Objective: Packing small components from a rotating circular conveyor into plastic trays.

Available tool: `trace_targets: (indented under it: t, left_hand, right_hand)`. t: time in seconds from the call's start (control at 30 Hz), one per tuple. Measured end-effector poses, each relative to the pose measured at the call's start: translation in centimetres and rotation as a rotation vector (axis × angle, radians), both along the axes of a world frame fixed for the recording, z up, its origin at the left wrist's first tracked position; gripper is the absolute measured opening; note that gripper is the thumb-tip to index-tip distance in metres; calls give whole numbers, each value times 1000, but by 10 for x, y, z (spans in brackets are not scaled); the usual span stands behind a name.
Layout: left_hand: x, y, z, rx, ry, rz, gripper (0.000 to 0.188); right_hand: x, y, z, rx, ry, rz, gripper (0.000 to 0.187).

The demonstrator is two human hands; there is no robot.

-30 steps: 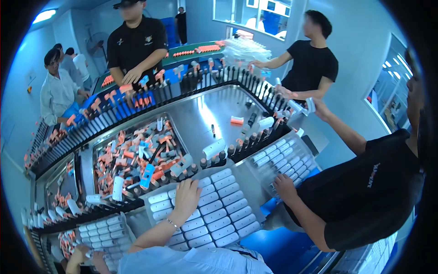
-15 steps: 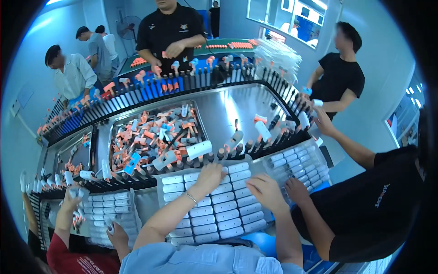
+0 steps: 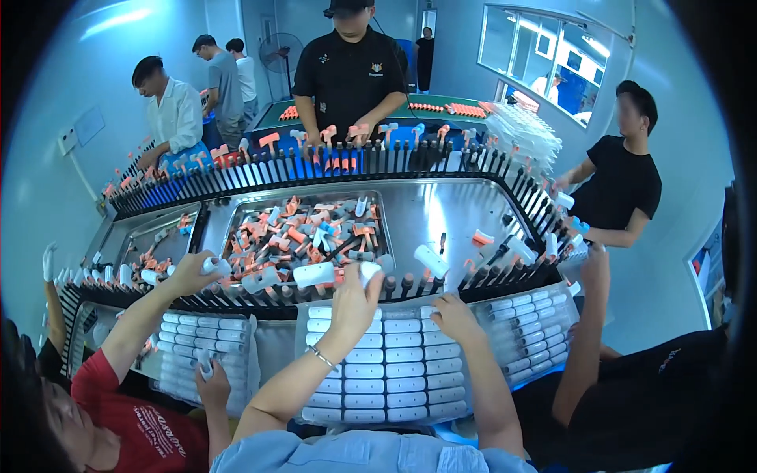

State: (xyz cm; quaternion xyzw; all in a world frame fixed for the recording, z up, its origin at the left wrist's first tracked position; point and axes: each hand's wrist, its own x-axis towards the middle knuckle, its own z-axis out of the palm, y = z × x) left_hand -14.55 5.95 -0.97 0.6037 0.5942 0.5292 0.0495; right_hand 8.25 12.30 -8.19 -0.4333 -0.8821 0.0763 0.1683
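My left hand [image 3: 356, 303] is raised at the far edge of the tray, its fingers and thumb closed round a small white plastic shell [image 3: 369, 273]. Just beyond it, a row of dark upright pegs [image 3: 406, 285] carries other white shells, such as one white shell [image 3: 314, 273] left of my hand and another white shell [image 3: 431, 260] to the right. My right hand [image 3: 457, 319] is over the tray's far right corner, fingers bent beside a shell in the top row; what they grip is hidden. Below both hands lies a clear plastic tray [image 3: 302, 347] filled with rows of white shells [image 3: 402, 370].
Behind the pegs, a metal pan [image 3: 382, 217] holds a heap of orange and grey parts [image 3: 303, 229]. A co-worker in red [image 3: 130, 402] works at left beside another tray [image 3: 201, 331]; a person in black [image 3: 631, 402] is close at right. Another person [image 3: 351, 79] stands opposite.
My left hand has come up from the tray to the pegs with a white shell. My right hand has moved to the tray's far right corner. The view has tilted upward.
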Motion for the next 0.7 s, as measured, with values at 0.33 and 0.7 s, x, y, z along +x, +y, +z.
trace_targets:
  t: [0.33,0.7]
  left_hand:
    - [-59,32,1,-563,374,231,46]
    - [-128,12,-22,-450,440,566,41]
  right_hand:
    - [-3,-27,23,-1,245,-45,25]
    - [19,-57,26,-526,1158,-271,33]
